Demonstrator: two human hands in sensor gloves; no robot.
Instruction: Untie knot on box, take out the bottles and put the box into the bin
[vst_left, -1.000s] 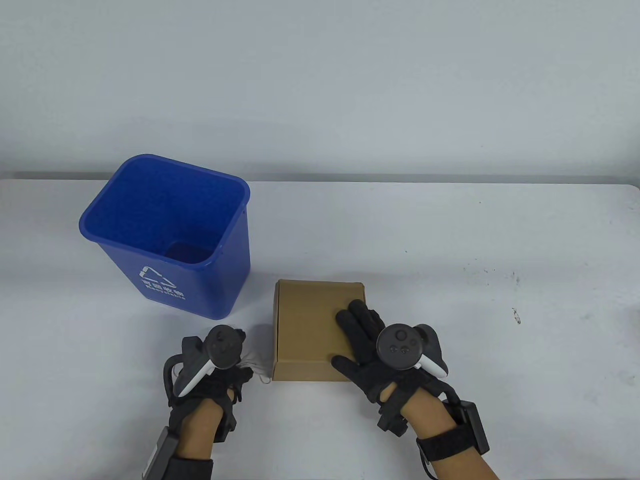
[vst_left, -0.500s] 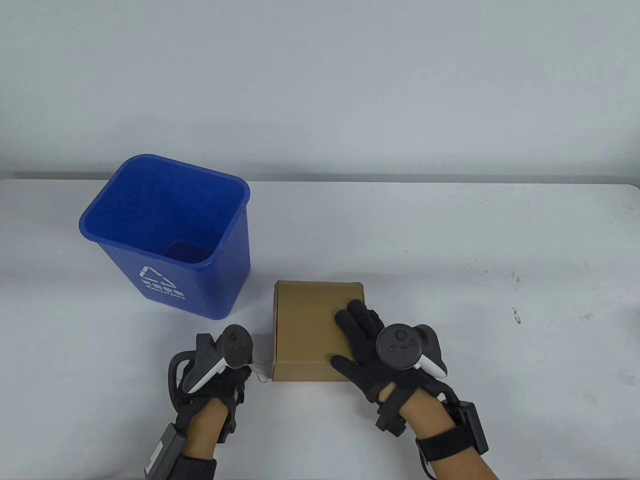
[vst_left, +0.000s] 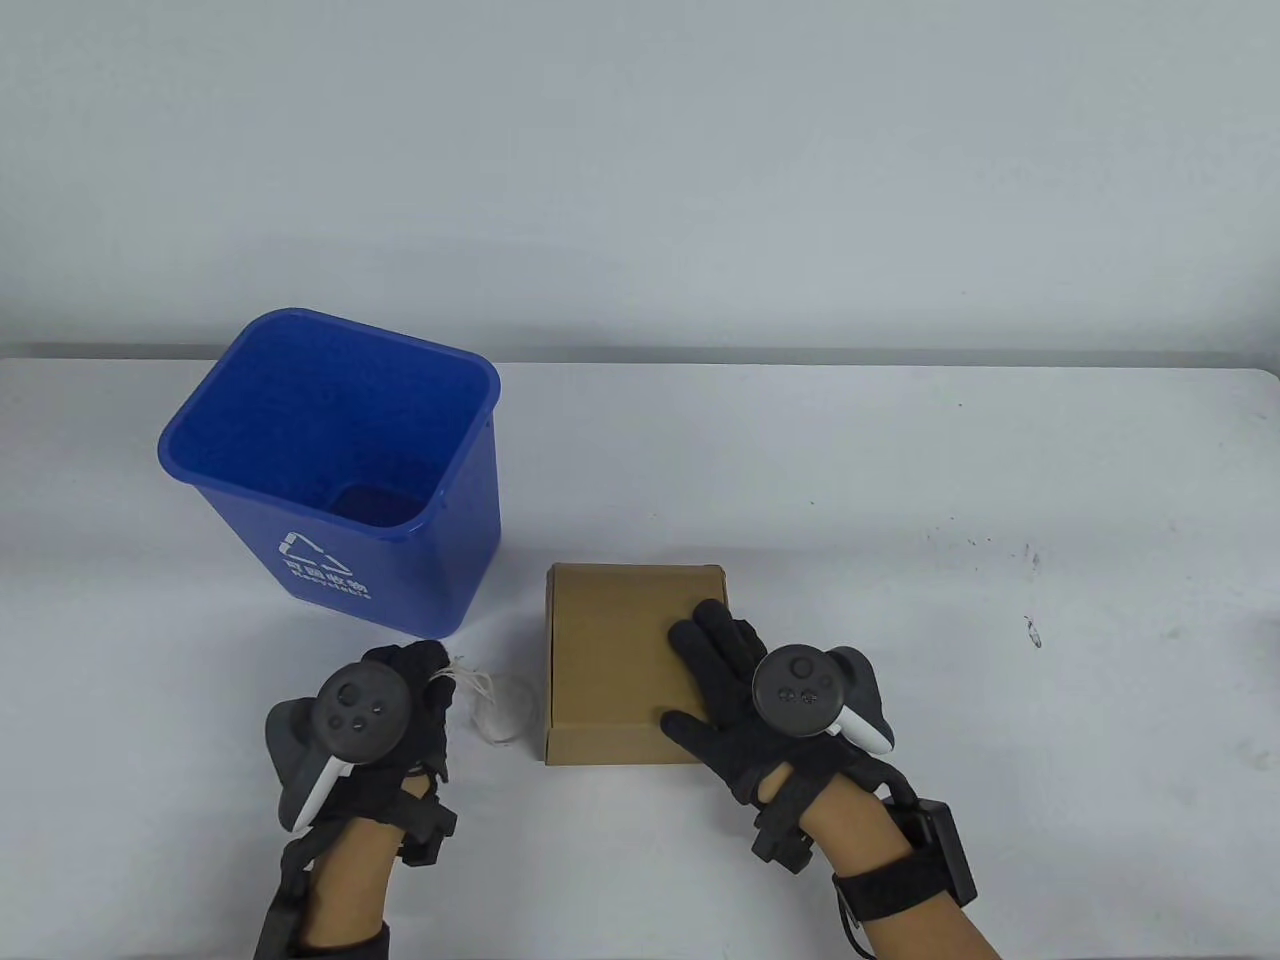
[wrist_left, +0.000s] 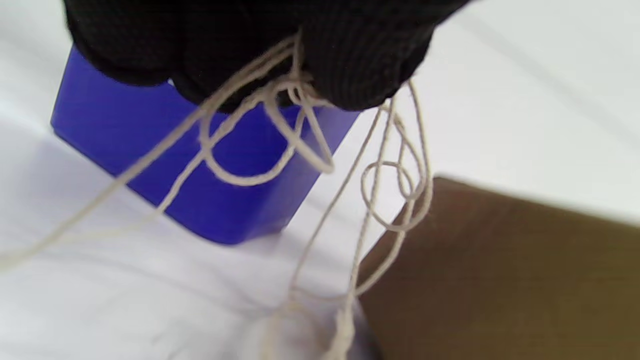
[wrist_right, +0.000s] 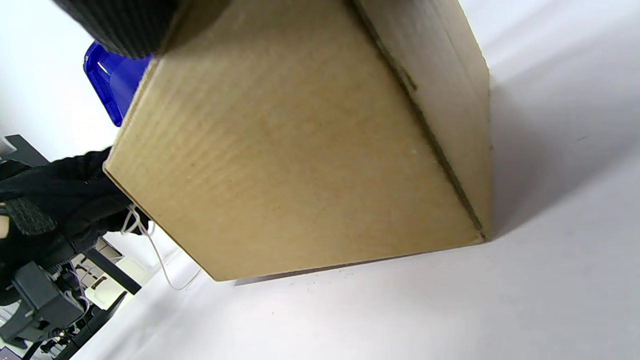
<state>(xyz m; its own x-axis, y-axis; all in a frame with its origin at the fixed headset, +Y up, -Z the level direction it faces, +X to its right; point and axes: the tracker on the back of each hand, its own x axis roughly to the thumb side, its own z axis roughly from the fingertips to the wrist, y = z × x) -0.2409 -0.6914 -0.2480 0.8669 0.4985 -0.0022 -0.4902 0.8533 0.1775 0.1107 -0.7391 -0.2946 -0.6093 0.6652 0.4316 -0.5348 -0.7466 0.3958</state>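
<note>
Brown box (vst_left: 620, 640) closed, flat beside upright blue bin (vst_left: 340, 470).

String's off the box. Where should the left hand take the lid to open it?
Probably the lid's near front edge, from the near left corner: the box lies flat and closed, the right hand covers its right side, and the left hand must first drop the string.

The bin (vst_left: 330, 470) stands on the table (vst_left: 900, 480) at the far left. The box (vst_left: 620, 650) sits to its right and nearer, close beside it but apart. The right hand (vst_left: 740, 700) lies on the box's near right part. The left hand (vst_left: 390, 710) is left of the box, near side of the bin, with the string (vst_left: 490, 700) between hand and box.
</note>
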